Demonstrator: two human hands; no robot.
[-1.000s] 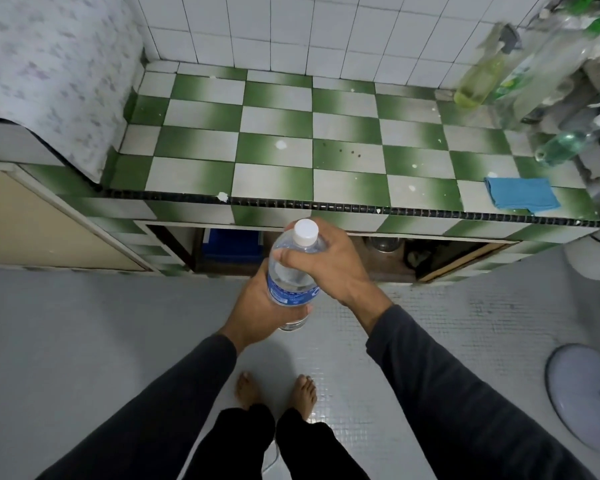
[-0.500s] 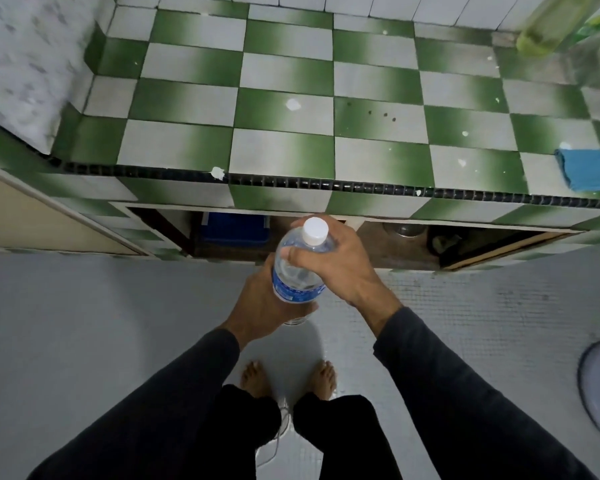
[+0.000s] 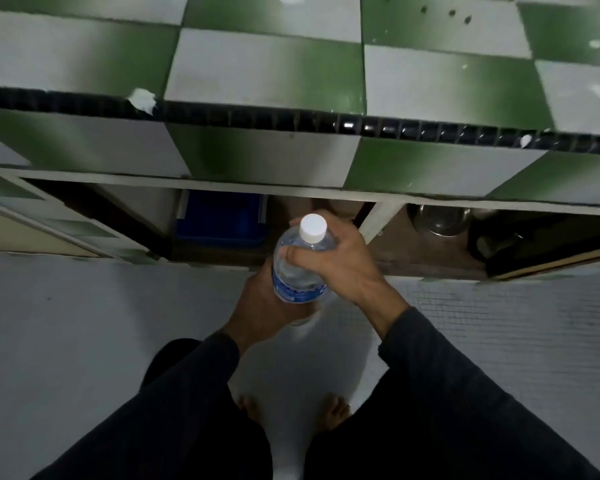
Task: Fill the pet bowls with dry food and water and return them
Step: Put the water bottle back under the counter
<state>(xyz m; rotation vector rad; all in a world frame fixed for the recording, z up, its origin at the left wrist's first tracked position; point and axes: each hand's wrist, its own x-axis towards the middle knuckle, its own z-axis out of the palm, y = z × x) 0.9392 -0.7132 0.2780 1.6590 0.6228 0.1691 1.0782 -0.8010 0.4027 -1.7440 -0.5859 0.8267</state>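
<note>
Right hand point(image 3: 329, 258): fingers curled over the shoulder of the water bottle point(image 3: 300, 268), thumb side toward the neck, just below the white cap point(image 3: 312, 228). Cap on. Left hand point(image 3: 267, 303): wrapped round the lower body, at and under the blue label point(image 3: 298, 292), taking the weight from below. Both hands clasped on the bottle; neither loose.

Bottle held upright in the air in front of the body, above the pale floor point(image 3: 84, 323), near the open space under the green-and-white tiled counter point(image 3: 264, 74). No pet bowl identifiable for certain. A metal vessel point(image 3: 440, 220) sits in the dark recess to the right; a blue bin point(image 3: 222, 220) sits behind the bottle.

Handling, judged: clear thin plastic, appears mostly full, so moderately heavy and prone to buckling if squeezed hard once uncapped. Smooth wall, possibly slick. Best hold is the labelled mid-body with one hand while the other turns the cap; a grip too near the shoulder risks spurting water when the cap comes off.

Stage, judged: water not yet poured.
</note>
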